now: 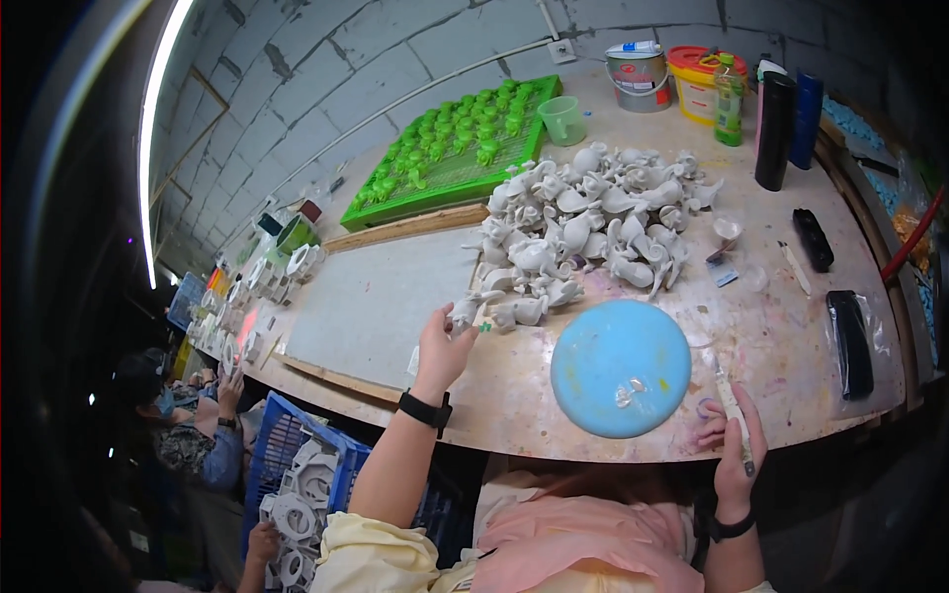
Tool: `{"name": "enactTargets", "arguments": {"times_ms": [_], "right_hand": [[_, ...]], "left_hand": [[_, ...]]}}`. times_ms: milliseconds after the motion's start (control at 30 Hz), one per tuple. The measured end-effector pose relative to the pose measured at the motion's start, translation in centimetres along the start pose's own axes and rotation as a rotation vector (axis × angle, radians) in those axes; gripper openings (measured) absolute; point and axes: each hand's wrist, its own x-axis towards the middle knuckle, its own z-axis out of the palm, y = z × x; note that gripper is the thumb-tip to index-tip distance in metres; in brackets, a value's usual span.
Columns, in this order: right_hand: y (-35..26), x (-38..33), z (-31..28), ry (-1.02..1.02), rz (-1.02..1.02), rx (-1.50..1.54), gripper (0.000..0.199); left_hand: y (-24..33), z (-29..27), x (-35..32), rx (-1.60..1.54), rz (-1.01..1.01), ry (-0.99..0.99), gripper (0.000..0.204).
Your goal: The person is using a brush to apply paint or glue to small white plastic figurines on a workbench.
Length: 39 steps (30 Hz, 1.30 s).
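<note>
My left hand (442, 348) reaches forward over the workbench and closes its fingers on a small white figurine (465, 312) at the near edge of a big heap of white figurines (593, 217). My right hand (733, 445) rests at the bench's front edge and grips a thin white tool (732, 405) that points away from me. Between the two hands lies a round blue disc (621, 368) with a small pale lump on it.
A grey board (376, 296) lies left of the heap. Behind it a green tray (455, 148) carries several green figurines. A green cup (563, 119), buckets (638, 74), bottles and black items line the back and right. A blue crate (297, 465) of white parts and another person (188, 425) are lower left.
</note>
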Motion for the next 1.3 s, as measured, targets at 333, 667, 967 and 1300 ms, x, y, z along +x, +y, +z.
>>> {"name": "enactTargets", "arguments": {"times_ms": [333, 667, 967, 1300], "right_hand": [[0.0, -0.1, -1.3, 0.056, 0.011, -0.045, 0.029], [-0.9, 0.1, 2.1, -0.148, -0.429, -0.476, 0.02], [0.2, -0.3, 5.8, -0.164, -0.44, -0.512, 0.016], [0.1, -0.5, 6.2, -0.117, -0.349, -0.584, 0.013]], "left_hand": [[5.6, -0.7, -8.9, -0.815, -0.216, -0.319, 0.035], [4.0, 1.7, -12.4, -1.278, -0.508, -0.621, 0.036], [3.2, 2.1, -12.2, -1.143, -0.48, -0.769, 0.038], [2.7, 2.1, -11.8, -1.148, -0.451, -0.873, 0.057]]}}
